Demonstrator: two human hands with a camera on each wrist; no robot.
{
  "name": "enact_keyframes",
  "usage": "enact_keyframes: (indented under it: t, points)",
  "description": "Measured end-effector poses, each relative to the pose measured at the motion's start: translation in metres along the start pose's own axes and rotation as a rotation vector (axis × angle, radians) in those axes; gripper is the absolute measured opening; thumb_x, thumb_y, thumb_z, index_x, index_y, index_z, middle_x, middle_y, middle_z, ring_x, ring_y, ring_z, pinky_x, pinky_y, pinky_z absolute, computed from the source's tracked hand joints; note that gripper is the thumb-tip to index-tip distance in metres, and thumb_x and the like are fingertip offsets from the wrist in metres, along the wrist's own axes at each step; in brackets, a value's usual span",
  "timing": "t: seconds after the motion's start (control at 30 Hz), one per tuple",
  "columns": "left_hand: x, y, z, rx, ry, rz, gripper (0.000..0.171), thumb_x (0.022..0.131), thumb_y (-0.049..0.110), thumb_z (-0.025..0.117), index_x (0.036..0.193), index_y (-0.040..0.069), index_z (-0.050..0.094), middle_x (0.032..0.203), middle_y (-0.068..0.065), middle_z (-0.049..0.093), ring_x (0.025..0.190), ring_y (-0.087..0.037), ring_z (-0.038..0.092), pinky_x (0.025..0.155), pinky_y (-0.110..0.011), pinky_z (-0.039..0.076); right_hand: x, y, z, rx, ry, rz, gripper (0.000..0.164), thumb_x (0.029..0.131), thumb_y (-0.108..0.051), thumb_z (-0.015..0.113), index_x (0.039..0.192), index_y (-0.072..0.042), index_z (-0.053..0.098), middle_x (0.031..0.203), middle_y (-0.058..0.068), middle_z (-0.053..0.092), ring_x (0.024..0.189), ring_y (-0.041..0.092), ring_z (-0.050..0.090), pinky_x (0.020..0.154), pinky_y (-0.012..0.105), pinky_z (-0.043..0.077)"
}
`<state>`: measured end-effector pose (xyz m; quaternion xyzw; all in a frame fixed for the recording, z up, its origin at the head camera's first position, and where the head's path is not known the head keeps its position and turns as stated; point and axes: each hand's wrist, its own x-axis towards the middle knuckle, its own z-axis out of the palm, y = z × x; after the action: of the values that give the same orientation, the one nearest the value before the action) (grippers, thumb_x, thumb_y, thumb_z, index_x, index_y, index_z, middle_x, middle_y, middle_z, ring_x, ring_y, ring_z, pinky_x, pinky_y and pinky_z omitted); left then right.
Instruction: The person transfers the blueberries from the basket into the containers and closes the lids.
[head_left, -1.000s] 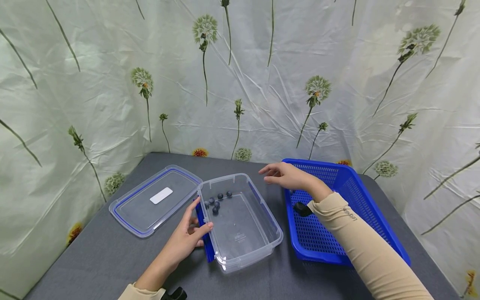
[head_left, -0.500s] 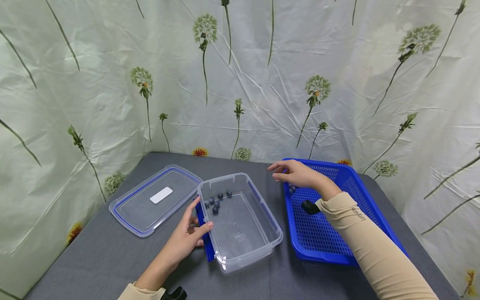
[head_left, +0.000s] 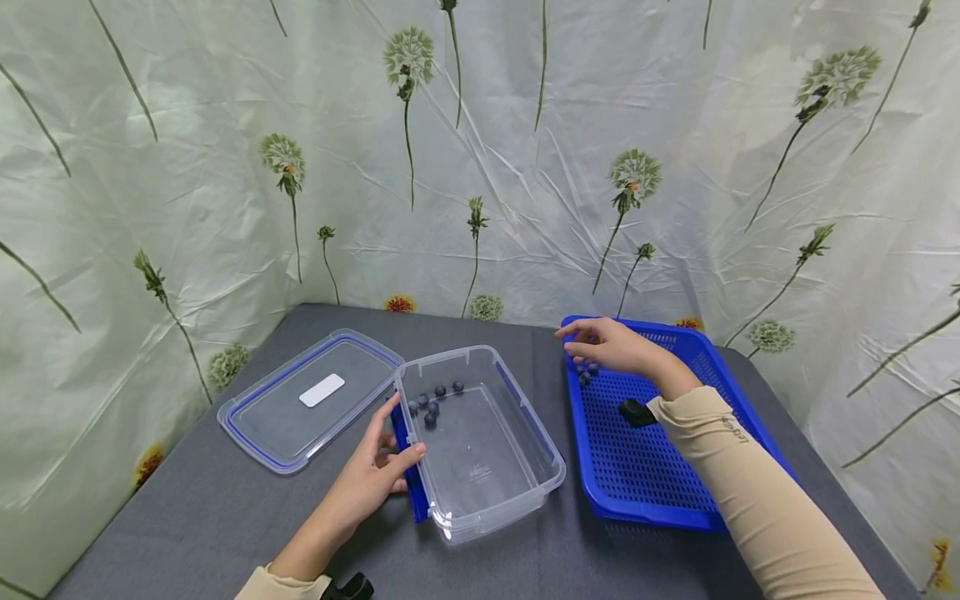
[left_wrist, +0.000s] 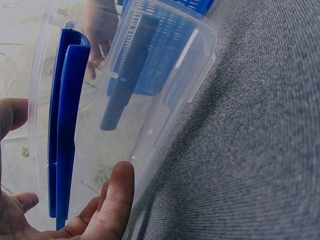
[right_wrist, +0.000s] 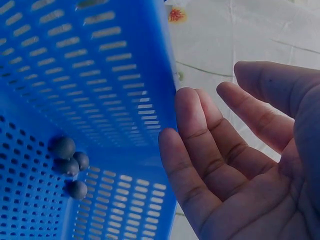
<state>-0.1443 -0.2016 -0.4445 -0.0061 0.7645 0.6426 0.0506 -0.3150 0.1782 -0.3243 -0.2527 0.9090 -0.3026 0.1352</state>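
Note:
A clear plastic food container (head_left: 487, 467) stands on the table, with several blueberries (head_left: 432, 408) near its far left corner. My left hand (head_left: 369, 479) grips its left side, the thumb over the rim and fingers beside the lowered blue latch (left_wrist: 71, 130). My right hand (head_left: 611, 346) is over the far left corner of a blue plastic basket (head_left: 652, 479). Nothing lies in its palm, and its fingers are loosely bent. Below it, several more blueberries (right_wrist: 64, 149) sit in the basket's corner, apart from the fingers.
The container's clear lid (head_left: 258, 421), with a blue seal and a white label (head_left: 322, 390), lies at the left. A grey cloth (head_left: 525, 558) covers the table. Flower-printed curtains (head_left: 525, 208) close off the back and sides.
My right hand has moved right, from the gap near the container to above the basket's corner, so more blueberries show there. The left hand and container have stayed put.

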Motion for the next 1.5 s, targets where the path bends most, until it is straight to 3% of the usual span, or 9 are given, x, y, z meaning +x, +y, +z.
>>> enact_keyframes:
  t: [0.27,0.77,0.97,1.2,1.5]
  points:
    - [0.000,0.000,0.000,-0.007,0.001,0.002,0.089,0.103,0.026,0.075,0.170,0.039,0.019,0.136,-0.025,0.048,0.109,-0.028,0.070,0.083,-0.047,0.066,-0.004,0.014,-0.005,0.072,0.022,0.039,0.042,0.112,-0.019,0.057,0.148,0.003,0.059,0.117,0.025,0.071,0.115,0.039,0.072,0.101,0.053,0.060]
    - [-0.001,0.001,0.001,0.007,0.003,0.005,0.088,0.103,0.026,0.075,0.170,0.038,0.019,0.135,-0.025,0.050,0.108,-0.027,0.071,0.083,-0.048,0.067,-0.010,0.059,-0.006,0.076,0.022,0.138,0.045,0.112,-0.017,0.055,0.149,0.011,0.052,0.126,0.031,0.070,0.112,0.037,0.074,0.090,0.044,0.063]
    - [-0.001,0.000,0.001,0.010,0.002,0.002,0.089,0.103,0.027,0.075,0.171,0.038,0.019,0.136,-0.025,0.049,0.109,-0.028,0.070,0.083,-0.049,0.067,-0.008,0.066,-0.003,0.067,0.004,0.162,0.045,0.111,-0.014,0.057,0.147,0.013,0.051,0.120,0.029,0.072,0.102,0.029,0.074,0.083,0.038,0.061]
    - [-0.001,0.001,0.001,-0.006,-0.008,-0.001,0.089,0.103,0.027,0.075,0.171,0.038,0.018,0.135,-0.024,0.047,0.110,-0.027,0.070,0.084,-0.047,0.066,-0.003,0.072,0.002,0.058,-0.060,0.212,0.048,0.110,-0.015,0.058,0.149,0.012,0.048,0.103,0.016,0.071,0.086,0.017,0.068,0.073,0.031,0.055]
    - [-0.001,0.002,0.001,0.001,-0.010,-0.004,0.089,0.104,0.026,0.073,0.171,0.038,0.017,0.139,-0.027,0.048,0.111,-0.027,0.070,0.084,-0.046,0.066,-0.003,0.071,0.010,0.013,-0.112,0.261,0.053,0.110,-0.016,0.059,0.153,0.010,0.043,0.101,0.016,0.068,0.090,0.022,0.066,0.073,0.034,0.054]
